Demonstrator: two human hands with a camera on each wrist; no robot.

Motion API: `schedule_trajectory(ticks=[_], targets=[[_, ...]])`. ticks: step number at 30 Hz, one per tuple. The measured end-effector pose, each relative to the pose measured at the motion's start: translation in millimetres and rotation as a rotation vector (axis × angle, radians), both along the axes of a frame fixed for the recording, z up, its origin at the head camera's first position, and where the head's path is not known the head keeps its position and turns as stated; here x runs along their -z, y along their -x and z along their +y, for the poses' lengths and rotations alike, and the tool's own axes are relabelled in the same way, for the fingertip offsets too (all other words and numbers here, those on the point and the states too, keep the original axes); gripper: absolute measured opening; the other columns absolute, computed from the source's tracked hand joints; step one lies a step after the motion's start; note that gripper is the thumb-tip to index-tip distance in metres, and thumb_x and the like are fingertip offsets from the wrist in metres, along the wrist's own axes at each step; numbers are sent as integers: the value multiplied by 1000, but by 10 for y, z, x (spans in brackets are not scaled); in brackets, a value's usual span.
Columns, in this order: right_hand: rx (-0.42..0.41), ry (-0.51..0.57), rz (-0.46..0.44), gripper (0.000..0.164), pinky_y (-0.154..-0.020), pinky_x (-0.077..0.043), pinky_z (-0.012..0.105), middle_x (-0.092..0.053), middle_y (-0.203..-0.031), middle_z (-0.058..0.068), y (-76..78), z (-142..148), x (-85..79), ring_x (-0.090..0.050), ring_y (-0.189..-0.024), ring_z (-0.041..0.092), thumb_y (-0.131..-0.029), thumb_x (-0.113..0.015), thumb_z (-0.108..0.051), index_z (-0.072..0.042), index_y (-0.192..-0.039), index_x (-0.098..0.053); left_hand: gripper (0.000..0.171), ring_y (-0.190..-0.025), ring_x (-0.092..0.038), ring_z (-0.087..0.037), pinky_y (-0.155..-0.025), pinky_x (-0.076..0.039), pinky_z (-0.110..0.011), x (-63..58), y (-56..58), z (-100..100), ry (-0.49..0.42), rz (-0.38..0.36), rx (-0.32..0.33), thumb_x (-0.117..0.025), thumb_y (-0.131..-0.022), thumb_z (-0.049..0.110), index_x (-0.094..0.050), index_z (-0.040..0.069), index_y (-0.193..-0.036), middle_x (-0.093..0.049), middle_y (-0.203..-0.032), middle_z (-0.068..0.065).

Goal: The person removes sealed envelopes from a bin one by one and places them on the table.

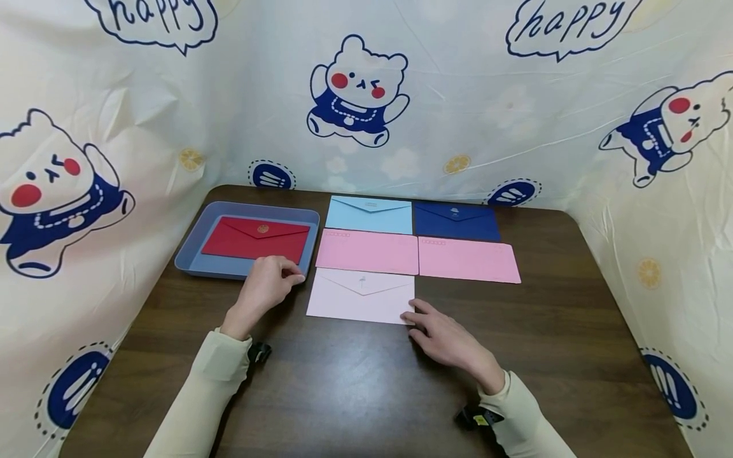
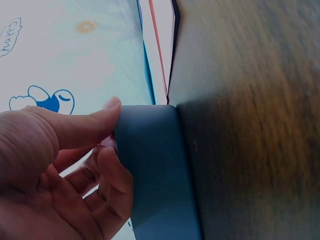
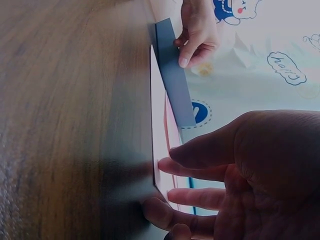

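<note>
My left hand is at the near right corner of a blue-grey tray; thumb and fingers pinch its rim. Inside the tray lies a red envelope with a gold seal, close to those fingers. My right hand has its fingers loosely spread, with fingertips touching the right edge of a white envelope. That envelope lies flat, flap side up. In the right wrist view, the fingertips lie at the envelope's corner.
Beyond the white envelope lie two pink envelopes side by side. Behind them are a light blue envelope and a dark blue envelope. A printed curtain surrounds the dark wooden table at the back and sides.
</note>
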State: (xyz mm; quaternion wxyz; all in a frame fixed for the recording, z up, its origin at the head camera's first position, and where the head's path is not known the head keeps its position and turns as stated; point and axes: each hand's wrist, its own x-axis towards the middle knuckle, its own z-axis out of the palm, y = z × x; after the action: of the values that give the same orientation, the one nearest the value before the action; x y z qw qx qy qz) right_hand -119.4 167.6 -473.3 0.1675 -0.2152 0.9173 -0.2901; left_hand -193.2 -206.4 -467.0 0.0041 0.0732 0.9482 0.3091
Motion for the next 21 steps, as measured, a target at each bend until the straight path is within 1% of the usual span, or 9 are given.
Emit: schedule_trajectory(ticks=[10, 21], targets=[[14, 1, -19, 36, -111, -41, 61, -41, -161, 22, 4, -2, 0, -48, -143, 39, -107, -61, -8, -4, -142, -65, 20, -94, -64, -35, -79, -59, -49, 12, -1, 9, 0, -4, -10, -86, -88, 8, -82, 2, -106, -74, -103, -18], [24, -1, -14, 36, -112, -40, 61, -41, -162, 22, -12, -7, 2, -47, -144, 39, -107, -61, -10, -4, -142, -64, 20, -96, -64, -36, -79, -59, -49, 15, -5, 14, -1, -8, -17, -86, -87, 8, -82, 2, -106, -74, -105, -19]])
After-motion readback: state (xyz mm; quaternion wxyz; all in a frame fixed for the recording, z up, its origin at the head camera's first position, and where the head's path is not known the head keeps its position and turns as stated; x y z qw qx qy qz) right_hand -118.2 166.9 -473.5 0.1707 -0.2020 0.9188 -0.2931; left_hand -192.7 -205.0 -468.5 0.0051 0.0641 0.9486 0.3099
